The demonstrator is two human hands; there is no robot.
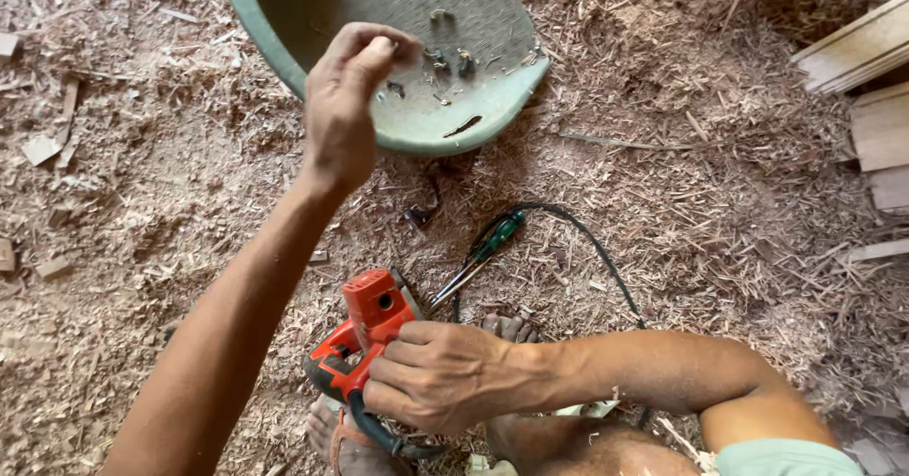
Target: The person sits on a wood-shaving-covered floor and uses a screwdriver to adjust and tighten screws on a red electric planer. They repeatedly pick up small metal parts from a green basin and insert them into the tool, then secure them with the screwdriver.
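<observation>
My right hand (pixel 437 374) grips a red and black power tool (pixel 365 336) low in the view, just above my bare feet. My left hand (pixel 346 107) reaches up to a green plastic seat shell (pixel 417 125) lying on the wood shavings, with fingers pinched together over small dark screws (pixel 445 61) scattered in it. I cannot tell whether a screw is between the fingertips. A screwdriver with a green and black handle (pixel 492 241) lies between the seat and the tool. The tool's black cable (pixel 592 249) loops past it.
Wood shavings and sawdust cover the whole ground (pixel 710 201). Stacked wooden planks (pixel 866 88) lie at the right edge. Small wood offcuts (pixel 43 149) are scattered at the left. My feet (pixel 511 329) rest under the tool.
</observation>
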